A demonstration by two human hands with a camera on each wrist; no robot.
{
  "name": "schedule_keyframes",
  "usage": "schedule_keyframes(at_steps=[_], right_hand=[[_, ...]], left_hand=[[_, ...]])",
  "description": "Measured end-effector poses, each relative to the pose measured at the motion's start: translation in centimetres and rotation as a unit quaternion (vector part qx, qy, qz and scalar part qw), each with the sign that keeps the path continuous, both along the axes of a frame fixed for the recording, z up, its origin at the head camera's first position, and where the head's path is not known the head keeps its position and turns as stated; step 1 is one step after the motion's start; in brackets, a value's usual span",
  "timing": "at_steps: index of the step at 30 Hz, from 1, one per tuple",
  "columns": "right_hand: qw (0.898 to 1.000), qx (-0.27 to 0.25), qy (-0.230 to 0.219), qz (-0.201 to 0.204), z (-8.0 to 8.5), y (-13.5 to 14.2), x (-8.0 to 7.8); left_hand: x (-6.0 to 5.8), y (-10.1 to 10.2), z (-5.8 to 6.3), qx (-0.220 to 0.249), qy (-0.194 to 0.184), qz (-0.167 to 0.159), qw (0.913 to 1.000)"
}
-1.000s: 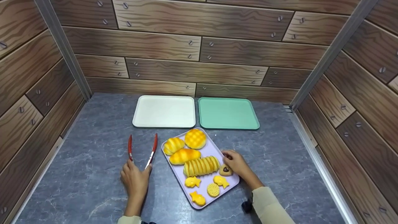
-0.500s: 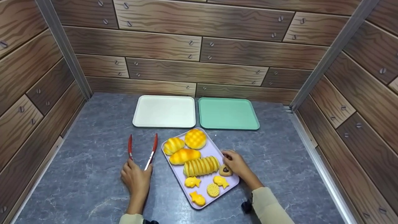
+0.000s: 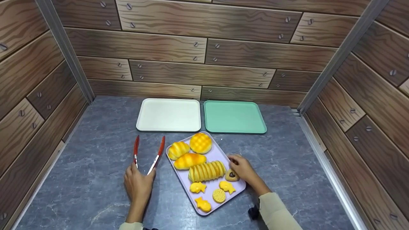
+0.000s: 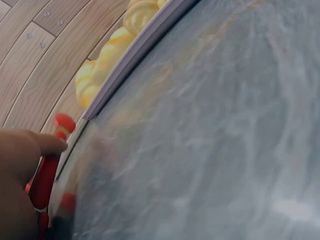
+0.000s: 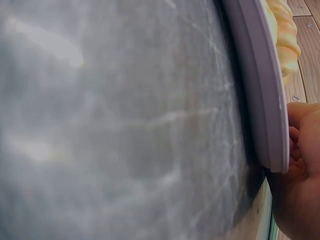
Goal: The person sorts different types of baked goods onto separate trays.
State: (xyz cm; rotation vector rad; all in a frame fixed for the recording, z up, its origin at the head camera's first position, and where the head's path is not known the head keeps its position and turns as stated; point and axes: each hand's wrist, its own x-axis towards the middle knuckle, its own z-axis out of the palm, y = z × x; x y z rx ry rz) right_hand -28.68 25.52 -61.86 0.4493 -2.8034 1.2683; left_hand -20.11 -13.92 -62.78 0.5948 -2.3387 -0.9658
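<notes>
My left hand (image 3: 139, 183) holds a pair of tongs (image 3: 136, 147) with red tips and metal arms. The arms are spread wide, tips pointing away from me, left of the purple tray (image 3: 183, 188). In the left wrist view a thumb lies along the red part of the tongs (image 4: 45, 182). My right hand (image 3: 243, 167) grips the tray's right rim with curled fingers, beside a heart-shaped cookie (image 3: 232, 175). On the tray are a round bun (image 3: 200, 143), a croissant (image 3: 179, 150), an oval bread roll (image 3: 190, 161), a ridged loaf (image 3: 207, 171), fish-shaped pieces (image 3: 198, 187) and a round biscuit (image 3: 219, 195).
Behind the purple tray, a white tray (image 3: 168, 115) and a green tray (image 3: 235, 117) lie side by side, holding nothing. Wood-patterned walls (image 3: 204, 70) enclose the grey marbled tabletop (image 3: 287, 159) at the back and both sides.
The tongs' tips have shifted slightly right and away from me, toward the purple tray. My right hand, the tray and the breads have stayed where they were.
</notes>
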Motion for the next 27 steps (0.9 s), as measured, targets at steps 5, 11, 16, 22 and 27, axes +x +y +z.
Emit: schedule_keyframes(at_steps=[5,11,16,22,27], right_hand=[[1.0,0.005,0.002,-0.002,0.1,0.1,0.0],[1.0,0.006,-0.002,-0.01,0.1,0.2,-0.1],[1.0,0.005,-0.003,-0.011,-0.1,0.1,0.0],[1.0,0.004,0.0,-0.01,-0.2,0.0,0.1],[1.0,0.009,-0.002,-0.008,0.0,-0.1,0.2]], left_hand=[[0.2,-0.3,0.9,0.03,-0.007,-0.039,0.9987],[0.4,-0.6,1.8,0.048,0.018,-0.103,0.9933],[0.5,-0.7,2.4,0.069,0.015,-0.144,0.987],[0.7,-1.1,2.8,0.059,-0.005,-0.185,0.9809],[0.4,-2.1,3.2,0.049,-0.026,-0.222,0.9735]])
